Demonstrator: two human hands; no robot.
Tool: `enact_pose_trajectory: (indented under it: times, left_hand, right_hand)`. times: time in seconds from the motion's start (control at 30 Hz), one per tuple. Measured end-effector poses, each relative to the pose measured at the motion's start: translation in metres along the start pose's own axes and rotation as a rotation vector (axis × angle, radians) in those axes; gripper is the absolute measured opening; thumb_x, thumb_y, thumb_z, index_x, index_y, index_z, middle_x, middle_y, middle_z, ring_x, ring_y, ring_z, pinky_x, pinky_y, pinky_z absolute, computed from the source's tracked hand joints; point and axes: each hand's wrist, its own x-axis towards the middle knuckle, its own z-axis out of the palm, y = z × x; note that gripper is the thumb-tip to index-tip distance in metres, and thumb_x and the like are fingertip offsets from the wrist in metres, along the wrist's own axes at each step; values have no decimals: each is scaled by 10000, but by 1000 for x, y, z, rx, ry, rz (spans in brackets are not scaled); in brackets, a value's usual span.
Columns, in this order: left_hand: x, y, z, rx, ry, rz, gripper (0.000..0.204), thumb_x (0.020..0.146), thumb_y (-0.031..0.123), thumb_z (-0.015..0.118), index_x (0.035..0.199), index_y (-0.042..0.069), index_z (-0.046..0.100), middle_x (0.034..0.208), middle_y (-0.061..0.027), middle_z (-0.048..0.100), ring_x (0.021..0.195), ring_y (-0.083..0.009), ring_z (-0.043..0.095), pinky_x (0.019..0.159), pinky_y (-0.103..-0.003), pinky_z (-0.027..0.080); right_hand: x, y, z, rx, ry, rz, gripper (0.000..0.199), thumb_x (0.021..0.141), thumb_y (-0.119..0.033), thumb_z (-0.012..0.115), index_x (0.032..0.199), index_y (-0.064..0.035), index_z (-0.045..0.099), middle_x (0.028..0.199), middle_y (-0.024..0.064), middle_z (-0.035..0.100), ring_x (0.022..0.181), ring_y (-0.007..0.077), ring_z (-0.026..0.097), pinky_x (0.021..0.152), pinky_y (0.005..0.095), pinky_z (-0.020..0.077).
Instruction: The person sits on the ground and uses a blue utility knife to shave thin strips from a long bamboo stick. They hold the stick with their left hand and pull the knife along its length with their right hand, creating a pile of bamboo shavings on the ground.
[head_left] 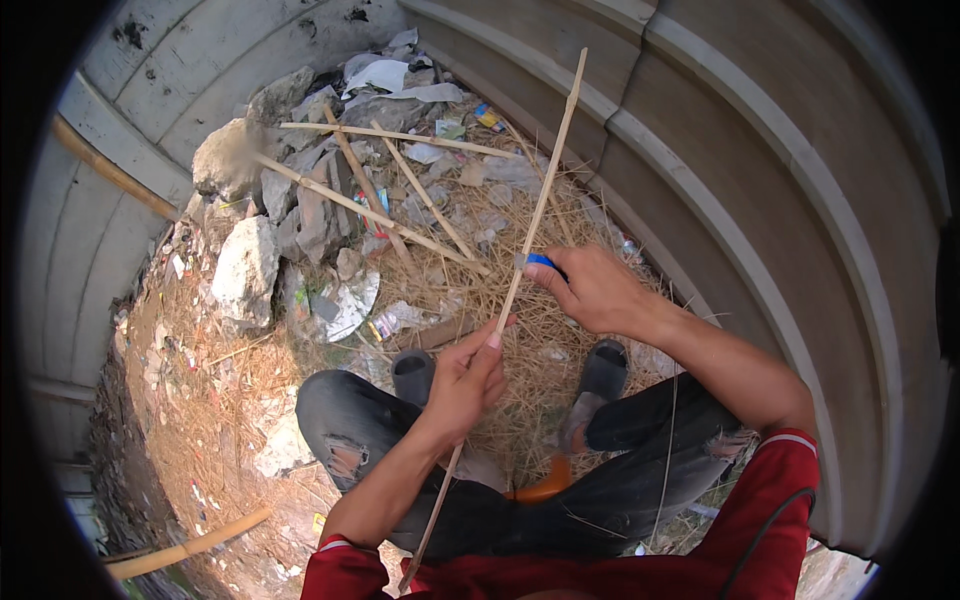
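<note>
A long, thin bamboo strip (pixel 545 190) slants from near my lap up toward the corrugated wall. My left hand (pixel 468 372) is closed around its lower middle, thumb lying along the strip. Higher up, my right hand (pixel 590 285) grips a blue-handled cutter (pixel 543 263). The cutter's grey front end touches the strip, a short way above my left hand. The strip's lower end passes over my left thigh toward my body.
Several bamboo sticks (pixel 370 208) lie crossed beyond my feet, by rocks (pixel 246 270) and litter. Straw-like shavings (pixel 545 360) cover the ground between my sandals (pixel 604 368). A corrugated metal wall (pixel 740 190) rises close on the right. Something orange (pixel 543 482) sits beneath my legs.
</note>
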Motion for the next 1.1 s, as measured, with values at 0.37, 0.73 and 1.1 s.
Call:
enact_pose_trajectory:
  times: [0.37,0.73,1.1]
  left_hand:
    - [-19,-3,-2,5,-164,-95,451,1144,274,456,1517,26,504,666,78,275,546,-39,242,492,-224,240]
    - [-34,3,-16,-108,-177,-223,455,1140,278,447,1505,11,493,654,65,292,498,-37,232,459,-210,232]
    - [-25,1,-12,-466,-299,-382,485,1133,297,422,1534,26,442,621,74,295,440,-32,270,387,-205,258]
  right_hand:
    - [30,125,-61,-220,527,226,645,1062,-538,474,853,49,639,739,298,590,737,491,547,706,527,434]
    - [22,117,-69,-439,681,76,540,1023,-528,569,854,-31,695,616,228,565,640,481,593,605,535,443]
    - [29,108,-78,-114,671,249,536,952,-530,672,894,-4,761,615,154,600,548,312,576,567,435,436]
